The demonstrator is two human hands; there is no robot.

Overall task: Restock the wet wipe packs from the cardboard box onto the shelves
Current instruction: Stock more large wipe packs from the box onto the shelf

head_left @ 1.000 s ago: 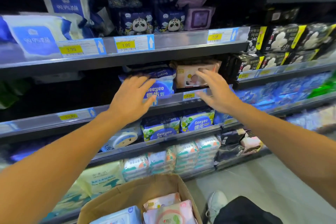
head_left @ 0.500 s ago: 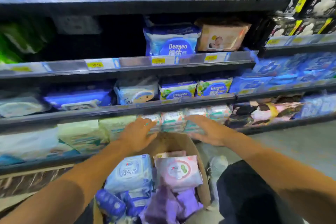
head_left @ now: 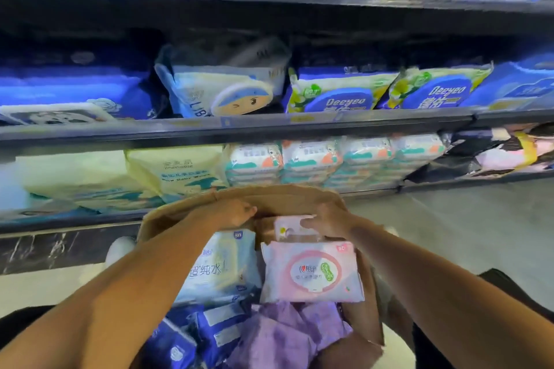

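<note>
An open cardboard box stands on the floor in front of the shelves, full of wet wipe packs. My right hand grips a small pink pack at the box's far end. Just to its left, my left hand is inside the box with its fingers curled; whether it holds anything is hidden. Below my hands lie a larger pink pack, a light blue pack, dark blue packs and purple packs.
Shelves rise right behind the box. The lowest shelf holds cream packs and stacked white and teal packs. Above it sit Deeyeo packs and a cartoon-face pack. Grey floor extends to the right.
My view and both hands dropped from the middle shelf to the box. My right hand has taken hold of the small pink pack; my left hand has reached inside the box.
</note>
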